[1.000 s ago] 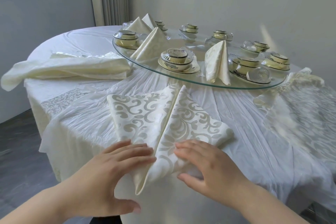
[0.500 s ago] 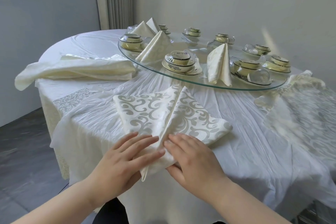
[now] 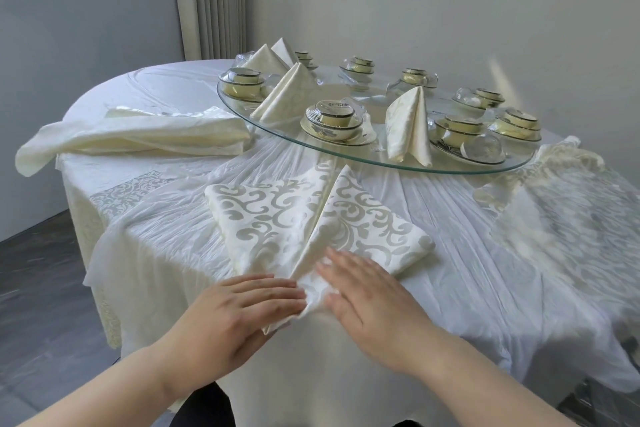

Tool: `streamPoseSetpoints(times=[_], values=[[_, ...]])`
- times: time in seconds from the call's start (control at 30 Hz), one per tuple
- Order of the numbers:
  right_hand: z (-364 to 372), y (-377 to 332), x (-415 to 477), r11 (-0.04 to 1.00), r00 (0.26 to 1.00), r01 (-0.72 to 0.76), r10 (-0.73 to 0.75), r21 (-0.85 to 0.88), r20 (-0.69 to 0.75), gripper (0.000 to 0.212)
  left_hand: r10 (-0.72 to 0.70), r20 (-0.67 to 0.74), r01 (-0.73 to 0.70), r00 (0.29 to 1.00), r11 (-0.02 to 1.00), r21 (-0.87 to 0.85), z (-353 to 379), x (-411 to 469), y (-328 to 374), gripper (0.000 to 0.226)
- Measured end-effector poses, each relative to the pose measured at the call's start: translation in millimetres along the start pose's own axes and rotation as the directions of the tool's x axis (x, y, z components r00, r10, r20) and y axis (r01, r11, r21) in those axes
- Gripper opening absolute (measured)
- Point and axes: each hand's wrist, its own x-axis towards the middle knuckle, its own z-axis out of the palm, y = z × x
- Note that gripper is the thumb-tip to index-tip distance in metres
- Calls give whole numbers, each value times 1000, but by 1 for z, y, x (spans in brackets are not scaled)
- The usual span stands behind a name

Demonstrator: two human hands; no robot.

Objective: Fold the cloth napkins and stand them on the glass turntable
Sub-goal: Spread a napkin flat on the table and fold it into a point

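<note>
A cream napkin with a grey scroll pattern (image 3: 294, 218) lies flat on the table in front of me, folded into a kite shape with a seam down its middle. My left hand (image 3: 239, 308) presses its near point with straight fingers. My right hand (image 3: 370, 295) lies flat on the right flap beside it. The glass turntable (image 3: 381, 159) sits behind, carrying several standing folded napkins, among them one near the front rim (image 3: 408, 128) and one at the left (image 3: 287, 94).
Wrapped sets of bowls and saucers (image 3: 332, 121) ring the turntable. A pile of unfolded cream cloths (image 3: 138, 135) lies on the table at the left, another crumpled cloth (image 3: 540, 177) at the right. The table edge runs just under my hands.
Both hands have slid together onto the napkin's near point, and the flaps now meet more tightly at the middle seam. The view has risen slightly.
</note>
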Motion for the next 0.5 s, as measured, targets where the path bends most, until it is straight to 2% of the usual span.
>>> streamPoseSetpoints(times=[0.03,0.13,0.23,0.3,0.37,0.4,0.43,0.47,0.5], values=[[-2,8,4,999,999,-34,35,-33,19,92,-3,0,3,1000,1000,-3,-1,1,0,28],[-9,41,9,976,975,-211,213,-51,56,55,-10,-14,9,1000,1000,-18,-1,2,1,25],[-22,76,11,925,924,-371,377,-86,71,51,-10,-10,10,1000,999,-30,-2,2,1,26],[-26,89,11,888,896,-444,441,-118,-47,51,-10,-7,10,1000,1000,-30,-3,3,1,26],[-24,84,9,924,899,-378,354,-48,-257,56,-11,-12,11,1000,999,-33,-4,5,1,25],[-23,74,7,964,891,-264,237,-19,-387,63,-12,-18,12,1000,999,-36,-4,5,2,24],[-23,59,5,991,884,-132,108,-21,-455,62,-11,-25,10,1000,999,-31,-4,5,1,24],[-20,45,2,997,880,-1,-36,-78,-473,55,-12,-35,11,999,1000,-18,-4,5,1,27],[-13,34,-1,982,887,121,-173,-147,-429,49,-19,-43,19,999,1000,-6,-5,5,0,33]])
